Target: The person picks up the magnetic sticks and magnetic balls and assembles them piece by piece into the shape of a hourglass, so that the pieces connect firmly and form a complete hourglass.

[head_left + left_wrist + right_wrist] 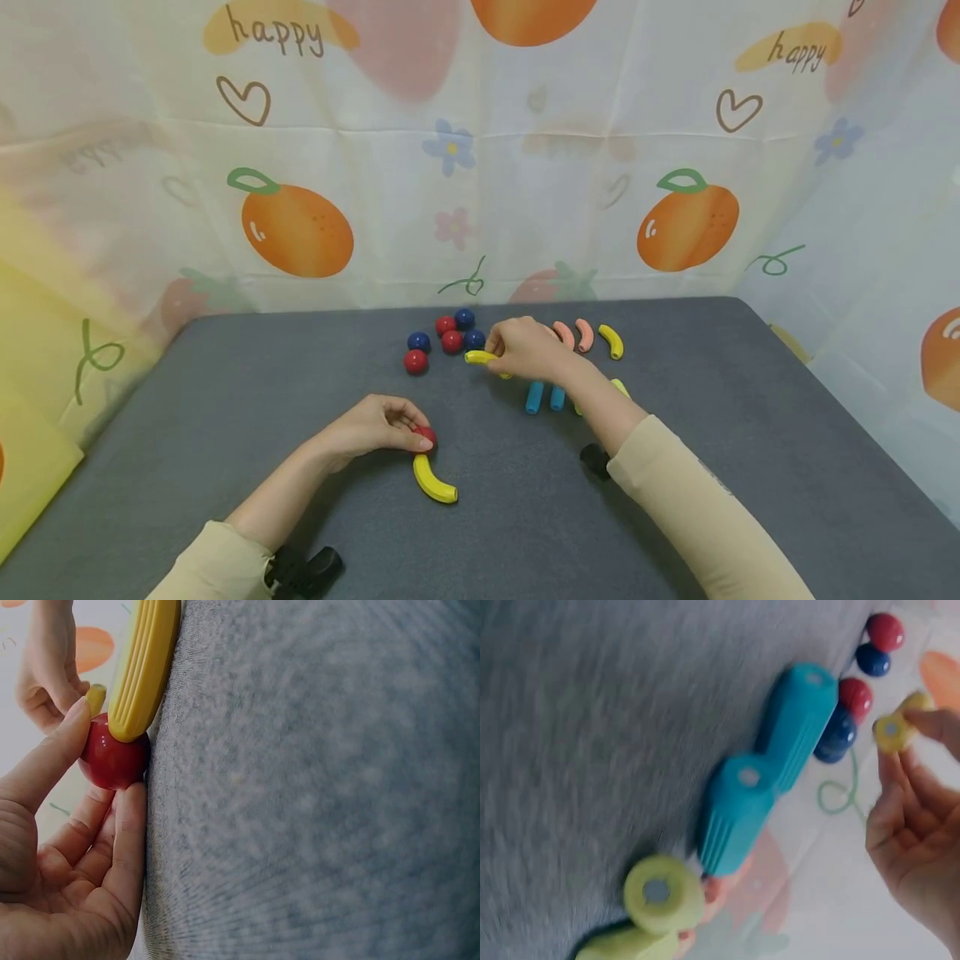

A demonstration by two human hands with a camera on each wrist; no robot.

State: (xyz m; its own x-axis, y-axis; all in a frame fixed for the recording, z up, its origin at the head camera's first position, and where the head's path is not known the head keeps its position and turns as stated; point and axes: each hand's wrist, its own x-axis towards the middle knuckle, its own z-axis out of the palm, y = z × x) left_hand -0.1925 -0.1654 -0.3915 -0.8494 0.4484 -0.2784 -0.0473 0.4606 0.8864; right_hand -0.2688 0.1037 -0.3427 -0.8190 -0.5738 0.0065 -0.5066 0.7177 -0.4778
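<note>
My left hand [382,432] pinches a red ball [425,435] between thumb and fingers, low over the grey table. One end of a curved yellow rod [435,481] touches that ball; in the left wrist view the ball [112,761] and the ridged rod [146,667] meet directly. Farther forward, my right hand [531,348] grips another curved yellow rod [478,357] by thumb and fingertips. The right wrist view shows this rod [892,733] held up off the table, a grey disc in its end. Part of it is hidden by the fingers.
Several red balls [416,362] and blue balls [418,342] sit at the table's back. Right of them lie curved pink rods [584,335], a yellow rod [612,342], straight blue rods [534,398] and yellow-green pieces [664,894], partly under my right arm. A printed curtain [480,167] hangs behind.
</note>
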